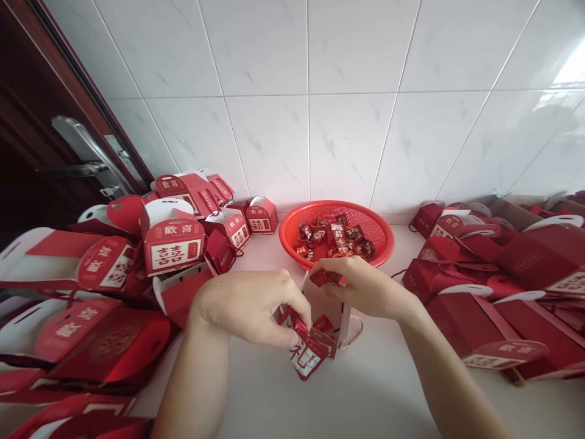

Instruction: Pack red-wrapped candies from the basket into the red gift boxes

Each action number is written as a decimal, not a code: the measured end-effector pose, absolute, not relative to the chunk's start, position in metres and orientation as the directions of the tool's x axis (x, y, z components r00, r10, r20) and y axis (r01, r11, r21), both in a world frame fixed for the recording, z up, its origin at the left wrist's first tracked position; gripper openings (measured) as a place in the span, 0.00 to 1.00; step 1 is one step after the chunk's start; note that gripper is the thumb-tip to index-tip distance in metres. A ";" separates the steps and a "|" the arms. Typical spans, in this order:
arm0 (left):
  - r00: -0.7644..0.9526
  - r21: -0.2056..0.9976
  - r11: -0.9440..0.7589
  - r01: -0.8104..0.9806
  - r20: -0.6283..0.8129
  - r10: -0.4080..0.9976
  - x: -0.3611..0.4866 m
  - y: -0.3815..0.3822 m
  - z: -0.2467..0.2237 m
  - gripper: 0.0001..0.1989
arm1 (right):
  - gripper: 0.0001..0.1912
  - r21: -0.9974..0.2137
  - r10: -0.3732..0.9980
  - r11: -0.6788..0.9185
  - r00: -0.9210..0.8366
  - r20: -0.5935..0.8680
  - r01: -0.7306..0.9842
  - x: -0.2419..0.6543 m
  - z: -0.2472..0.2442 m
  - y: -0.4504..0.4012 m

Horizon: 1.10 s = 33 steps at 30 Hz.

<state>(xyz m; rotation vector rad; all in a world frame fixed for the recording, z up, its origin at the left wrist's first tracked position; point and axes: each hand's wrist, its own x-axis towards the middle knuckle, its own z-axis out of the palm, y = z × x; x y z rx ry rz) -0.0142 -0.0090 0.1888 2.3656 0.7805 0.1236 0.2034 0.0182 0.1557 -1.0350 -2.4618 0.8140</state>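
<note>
An open red gift box (336,311), white inside, stands on the white table between my hands, with some red packets inside. My left hand (260,305) is closed on a red box flap or packet (306,356) with white lettering at the near side; which of the two cannot be told. My right hand (365,286) curls over the box's far opening, its fingers around a dark red wrapped candy (325,278). Just behind, a red plastic basket (384,244) holds several wrapped candies (338,235). A beaded cord (354,335) lies at the box's right side.
Red gift boxes (176,241) are piled on the left, and more boxes (475,323) on the right. A tiled wall (351,134) rises behind the basket. A dark door with a metal handle (94,152) is at the upper left.
</note>
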 end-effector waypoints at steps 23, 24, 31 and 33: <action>0.770 0.612 -0.567 0.552 -0.112 0.628 -0.006 -0.001 0.198 0.08 | 0.08 -0.344 0.825 0.538 -0.565 0.028 0.770 0.211 0.162 0.013; 0.753 0.620 -0.561 0.549 -0.076 0.654 -0.006 0.001 0.197 0.09 | 0.08 -0.412 0.812 0.552 -0.579 0.069 0.725 0.214 0.165 0.013; 0.550 0.663 -0.494 0.563 0.146 0.822 -0.004 0.012 0.187 0.15 | 0.12 -0.776 0.797 0.519 -0.532 0.286 0.360 0.233 0.175 0.015; 0.500 0.697 -0.460 0.550 0.166 0.850 0.001 0.013 0.184 0.16 | 0.12 -0.822 0.807 0.485 -0.516 0.288 0.299 0.235 0.174 0.016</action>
